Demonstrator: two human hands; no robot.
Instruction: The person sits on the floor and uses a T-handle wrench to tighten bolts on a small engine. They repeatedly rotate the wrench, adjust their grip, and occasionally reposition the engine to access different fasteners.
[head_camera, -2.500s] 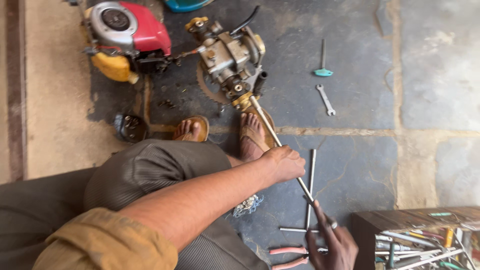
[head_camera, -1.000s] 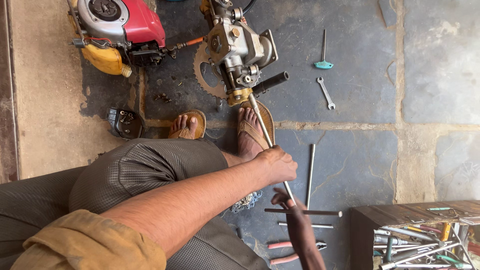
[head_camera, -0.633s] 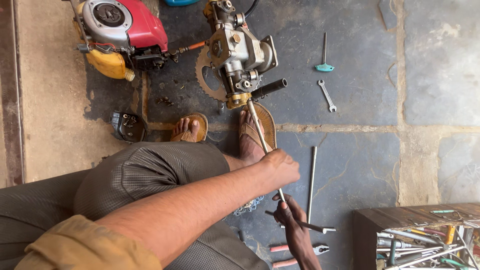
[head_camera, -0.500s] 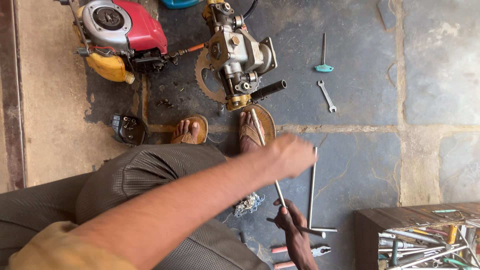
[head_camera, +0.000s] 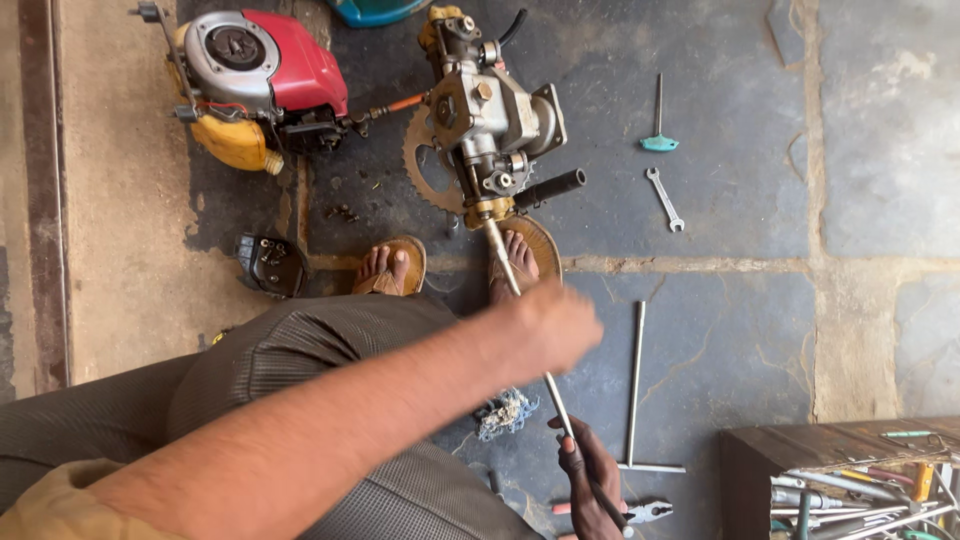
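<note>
The long metal rod slants from the gearbox on the floor back toward the person. The left hand wraps its middle; the right hand grips its near end.

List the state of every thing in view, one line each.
Metal rod: tilted, one end in the gearbox, both hands on it.
Left hand: blurred, wrapped around the rod's middle.
Right hand: gripping the rod's lower end.
Gearbox: on the floor, sprocket exposed.
Red and yellow engine: lying on the floor.
Spanner: lying flat, untouched.
</note>
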